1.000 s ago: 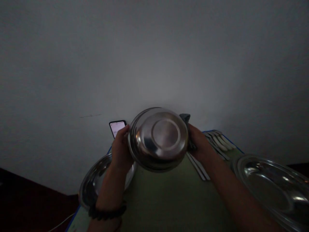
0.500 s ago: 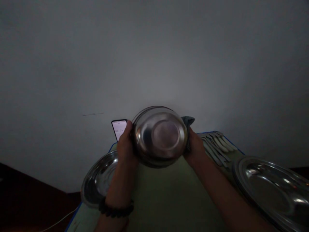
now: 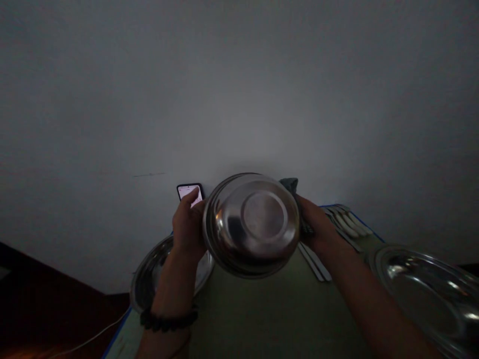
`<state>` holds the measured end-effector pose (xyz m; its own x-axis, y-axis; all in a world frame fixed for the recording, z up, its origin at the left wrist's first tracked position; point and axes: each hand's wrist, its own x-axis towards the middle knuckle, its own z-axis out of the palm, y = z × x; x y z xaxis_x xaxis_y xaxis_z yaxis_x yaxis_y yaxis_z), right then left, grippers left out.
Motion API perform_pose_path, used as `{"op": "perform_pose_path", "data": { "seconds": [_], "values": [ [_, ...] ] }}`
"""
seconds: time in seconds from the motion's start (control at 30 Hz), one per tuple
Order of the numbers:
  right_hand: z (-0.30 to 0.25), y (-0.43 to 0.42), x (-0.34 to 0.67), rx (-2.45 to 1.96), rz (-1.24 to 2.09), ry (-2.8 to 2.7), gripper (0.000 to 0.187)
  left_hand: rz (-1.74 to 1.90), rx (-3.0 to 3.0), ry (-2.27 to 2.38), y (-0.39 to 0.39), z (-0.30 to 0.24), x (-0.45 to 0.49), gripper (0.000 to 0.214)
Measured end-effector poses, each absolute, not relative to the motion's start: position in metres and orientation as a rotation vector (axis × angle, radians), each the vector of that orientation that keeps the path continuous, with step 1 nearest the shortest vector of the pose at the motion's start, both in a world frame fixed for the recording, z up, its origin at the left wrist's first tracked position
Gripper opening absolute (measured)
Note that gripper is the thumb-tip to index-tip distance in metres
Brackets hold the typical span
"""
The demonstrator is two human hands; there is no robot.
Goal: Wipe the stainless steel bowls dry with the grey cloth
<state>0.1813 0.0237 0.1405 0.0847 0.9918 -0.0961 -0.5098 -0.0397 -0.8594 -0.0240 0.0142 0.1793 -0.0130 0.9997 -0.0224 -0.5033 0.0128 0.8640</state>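
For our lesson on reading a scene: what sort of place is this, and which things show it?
Probably a home kitchen or dining table by a plain wall: the left hand and right hand hold a steel bowl, steel plates lie at either side, and spoons lie in a row.

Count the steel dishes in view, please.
3. The centre dish is held up between left hand and right hand; the left dish lies on the table behind the left forearm; the right dish lies at right, cropped by the frame. Others may be hidden.
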Motion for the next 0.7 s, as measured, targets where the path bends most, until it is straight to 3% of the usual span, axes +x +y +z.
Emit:
{"op": "perform_pose_path", "data": {
  "seconds": [0.2,0.57,0.7],
  "values": [
    [0.15,0.018,0.191,-0.908,1.272,-0.899,0.023,1.3,0.86,0.964,0.016,0.173,-0.019,0.034],
    [0.127,0.014,0.136,-0.697,1.197,-0.493,0.034,2.025,0.461,0.882,0.023,0.152,0.03,0.03],
    [0.122,0.017,0.133,-0.645,1.282,-0.435,0.029,2.024,0.574,0.783,0.018,0.148,0.049,0.034]
  ]
}}
